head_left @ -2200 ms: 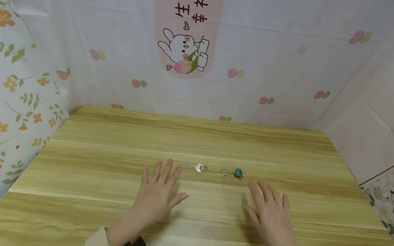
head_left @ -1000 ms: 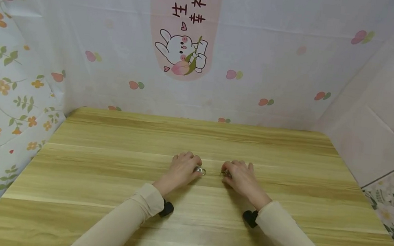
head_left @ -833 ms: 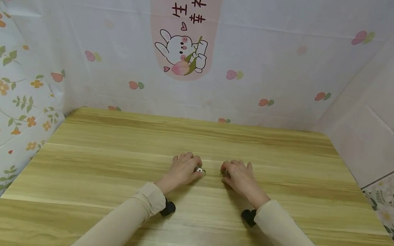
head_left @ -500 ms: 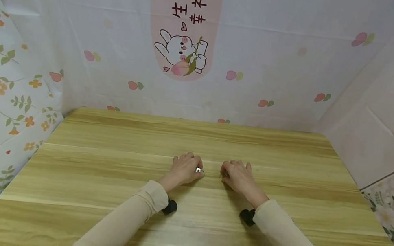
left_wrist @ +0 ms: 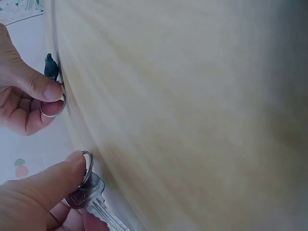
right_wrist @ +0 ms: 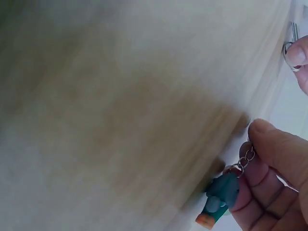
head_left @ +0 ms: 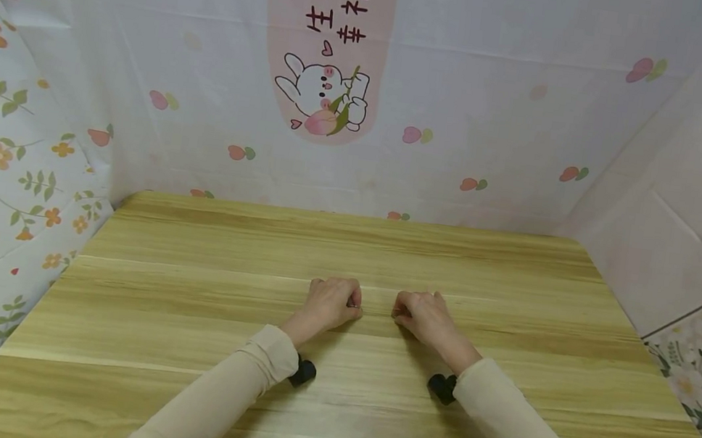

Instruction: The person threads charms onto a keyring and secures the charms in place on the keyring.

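Your left hand pinched the key, its blade cut off. Your right hand pinched the ring, hiding its charm from overhead.

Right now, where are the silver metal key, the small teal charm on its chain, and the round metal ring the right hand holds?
silver metal key (left_wrist: pixel 91 195), left wrist view, its flat head.
small teal charm (right_wrist: pixel 221 192), right wrist view, its body.
round metal ring (left_wrist: pixel 52 109), left wrist view, its lower rim.
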Motion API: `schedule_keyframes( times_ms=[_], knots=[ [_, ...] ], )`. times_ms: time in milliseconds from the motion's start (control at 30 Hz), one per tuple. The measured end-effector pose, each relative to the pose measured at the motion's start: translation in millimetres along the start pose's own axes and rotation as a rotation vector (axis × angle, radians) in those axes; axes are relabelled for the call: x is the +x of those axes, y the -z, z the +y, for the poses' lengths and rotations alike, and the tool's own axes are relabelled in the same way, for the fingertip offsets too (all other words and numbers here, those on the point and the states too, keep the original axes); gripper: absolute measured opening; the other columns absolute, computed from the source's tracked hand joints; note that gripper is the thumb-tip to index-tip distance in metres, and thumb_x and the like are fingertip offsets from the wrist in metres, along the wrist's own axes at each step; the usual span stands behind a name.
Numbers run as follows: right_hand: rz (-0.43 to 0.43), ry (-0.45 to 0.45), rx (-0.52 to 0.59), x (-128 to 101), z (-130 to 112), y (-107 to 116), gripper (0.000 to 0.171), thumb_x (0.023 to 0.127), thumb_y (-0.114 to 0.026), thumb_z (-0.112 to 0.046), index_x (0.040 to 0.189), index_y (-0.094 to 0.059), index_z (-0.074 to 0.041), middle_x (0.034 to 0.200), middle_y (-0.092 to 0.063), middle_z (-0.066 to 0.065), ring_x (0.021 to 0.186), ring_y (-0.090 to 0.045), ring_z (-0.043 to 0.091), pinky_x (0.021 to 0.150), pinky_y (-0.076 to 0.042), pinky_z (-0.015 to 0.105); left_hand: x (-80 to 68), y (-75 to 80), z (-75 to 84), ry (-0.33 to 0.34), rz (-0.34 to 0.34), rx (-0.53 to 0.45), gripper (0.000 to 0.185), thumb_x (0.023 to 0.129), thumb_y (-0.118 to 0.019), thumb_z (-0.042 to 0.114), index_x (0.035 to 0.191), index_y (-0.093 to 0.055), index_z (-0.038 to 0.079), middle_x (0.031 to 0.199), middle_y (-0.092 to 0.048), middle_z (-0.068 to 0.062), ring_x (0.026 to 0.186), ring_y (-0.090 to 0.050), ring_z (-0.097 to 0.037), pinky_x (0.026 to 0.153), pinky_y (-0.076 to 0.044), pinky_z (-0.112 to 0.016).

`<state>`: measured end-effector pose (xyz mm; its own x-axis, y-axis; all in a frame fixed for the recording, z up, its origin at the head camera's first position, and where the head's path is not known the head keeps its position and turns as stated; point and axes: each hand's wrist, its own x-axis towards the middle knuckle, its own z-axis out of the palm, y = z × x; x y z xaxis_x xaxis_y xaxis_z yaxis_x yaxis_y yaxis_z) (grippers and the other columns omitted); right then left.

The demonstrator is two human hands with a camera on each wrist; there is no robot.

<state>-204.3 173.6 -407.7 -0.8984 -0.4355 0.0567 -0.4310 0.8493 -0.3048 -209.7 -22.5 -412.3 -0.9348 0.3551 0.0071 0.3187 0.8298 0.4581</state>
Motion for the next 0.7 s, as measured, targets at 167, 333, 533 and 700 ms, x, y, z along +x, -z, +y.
schedule_keyframes(
  times_ms=[167, 333, 533, 700],
  knots=[
    [-0.005, 0.024, 0.187, -4, 6, -1, 0.005, 0.083, -0.069, -0.009, 0.078, -0.068, -0.007, 0.072, -0.067, 0.002, 0.063, -0.055, 0.01, 0.067, -0.05, 0.032, -4.1, 0.5, -1.4, -0.022, 0.027, -0.005, 0.015, 0.077, -0.077, 0.021, 0.074, -0.064, 0.017, 0.068, -0.061, 0.008, 0.067, -0.054, -0.009, 0.073, -0.042, -0.036],
    [-0.083, -0.035, 0.524, -12, 7, 3, 0.017, 0.093, -0.055, -0.004, 0.096, -0.069, 0.005, 0.08, -0.069, 0.01, 0.067, -0.057, 0.009, 0.062, -0.048, 0.02, -10.8, 4.5, -0.3, -0.045, 0.029, -0.12, 0.005, 0.08, -0.075, 0.017, 0.08, -0.071, 0.013, 0.077, -0.07, 0.003, 0.073, -0.063, -0.01, 0.068, -0.047, -0.028],
    [-0.092, -0.072, 0.753, -27, -5, 7, 0.026, 0.097, -0.047, -0.005, 0.113, -0.062, 0.01, 0.098, -0.067, 0.022, 0.083, -0.062, 0.015, 0.076, -0.052, 0.027, -20.5, 11.2, 4.9, -0.026, -0.019, -0.259, 0.006, 0.086, -0.068, 0.012, 0.087, -0.074, 0.01, 0.08, -0.071, 0.001, 0.07, -0.062, -0.009, 0.063, -0.046, -0.023],
    [0.01, -0.076, 0.842, -42, -21, 7, 0.025, 0.095, -0.05, -0.001, 0.115, -0.06, 0.01, 0.099, -0.065, 0.025, 0.084, -0.064, 0.016, 0.075, -0.053, 0.026, -29.9, 19.4, 13.3, -0.035, -0.013, -0.294, 0.007, 0.086, -0.067, 0.009, 0.088, -0.074, 0.009, 0.083, -0.072, 0.0, 0.072, -0.063, -0.008, 0.066, -0.048, -0.022]
  ],
)
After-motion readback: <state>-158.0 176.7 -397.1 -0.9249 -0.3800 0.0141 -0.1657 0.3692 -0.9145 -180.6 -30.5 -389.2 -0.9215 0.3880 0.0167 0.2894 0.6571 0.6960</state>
